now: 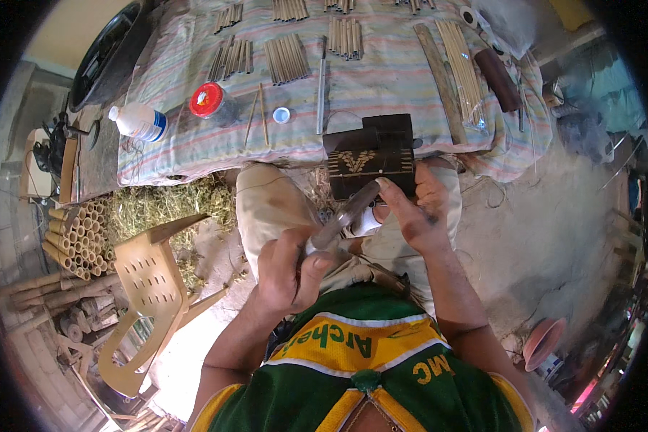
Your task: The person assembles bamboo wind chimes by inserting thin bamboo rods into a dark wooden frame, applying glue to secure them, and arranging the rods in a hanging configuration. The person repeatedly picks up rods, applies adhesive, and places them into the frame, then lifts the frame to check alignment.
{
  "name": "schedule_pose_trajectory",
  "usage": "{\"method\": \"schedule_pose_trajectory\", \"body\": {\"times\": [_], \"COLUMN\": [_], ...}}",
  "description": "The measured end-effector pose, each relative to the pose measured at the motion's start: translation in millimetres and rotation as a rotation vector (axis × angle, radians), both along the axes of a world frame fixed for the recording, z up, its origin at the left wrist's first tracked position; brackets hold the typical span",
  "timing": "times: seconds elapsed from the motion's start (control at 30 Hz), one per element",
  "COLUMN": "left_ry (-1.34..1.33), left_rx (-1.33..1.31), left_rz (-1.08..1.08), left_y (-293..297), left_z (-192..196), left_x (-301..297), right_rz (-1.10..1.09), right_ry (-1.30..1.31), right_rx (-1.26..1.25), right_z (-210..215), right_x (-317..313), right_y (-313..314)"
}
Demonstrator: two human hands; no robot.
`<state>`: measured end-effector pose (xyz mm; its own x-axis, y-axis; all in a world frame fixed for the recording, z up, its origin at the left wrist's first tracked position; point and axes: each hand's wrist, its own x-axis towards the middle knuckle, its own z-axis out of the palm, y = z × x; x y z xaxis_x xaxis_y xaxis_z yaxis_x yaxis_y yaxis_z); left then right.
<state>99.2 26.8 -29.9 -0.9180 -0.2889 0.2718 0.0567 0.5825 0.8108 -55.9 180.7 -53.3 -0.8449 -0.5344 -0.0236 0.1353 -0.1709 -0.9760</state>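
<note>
Jersey: green, lettered. Grey tool: clamped in left grip, pointing toward leaf-patterned case, clamped in right grip.

A lettered, white-edged, yellow-banded green jersey tops smudged beige trousers.

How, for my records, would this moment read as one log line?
left hand: holds blurred elongated object; right hand: holds dark leaf-patterned case; table: grouped tubes

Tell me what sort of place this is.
Probably a craft workshop: groups of short sticks lie on the cloth-covered table, with thicker hollow tubes stacked nearby and straw-like scraps below.
</note>
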Motion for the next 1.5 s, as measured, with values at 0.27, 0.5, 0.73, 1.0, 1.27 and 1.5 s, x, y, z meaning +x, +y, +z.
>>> {"method": "schedule_pose_trajectory", "body": {"times": [0.27, 0.5, 0.73, 1.0, 1.27, 1.5], "left_ry": [0.185, 0.028, -0.055, 0.004, -0.145, 0.112], "left_rx": [-0.112, -0.232, -0.147, -0.098, -0.228, -0.177], "left_rz": [0.015, -0.009, -0.016, 0.11, 0.861, 0.484], "left_y": [0.3, 0.6, -0.7, -28.4, -212.8, -178.1], "left_z": [5.1, -3.5, -9.9, -15.8, -69.4, -52.7], "left_x": [-15.5, -17.4, -19.3, -12.7, -19.9, -50.8], "right_rz": [0.041, 0.002, 0.031, -0.006, 0.071, 0.21], "right_ry": [-0.099, -0.142, -0.105, -0.044, 0.056, 0.207], "right_rx": [0.042, -0.012, -0.014, 0.055, 0.175, 0.312], "right_z": [-3.2, -0.3, -3.6, -11.2, 7.9, 25.0], "right_x": [1.3, 2.2, -0.3, 2.4, -2.0, -11.6], "right_y": [13.8, 10.8, 9.5, 8.8, 14.8, 33.4]}}
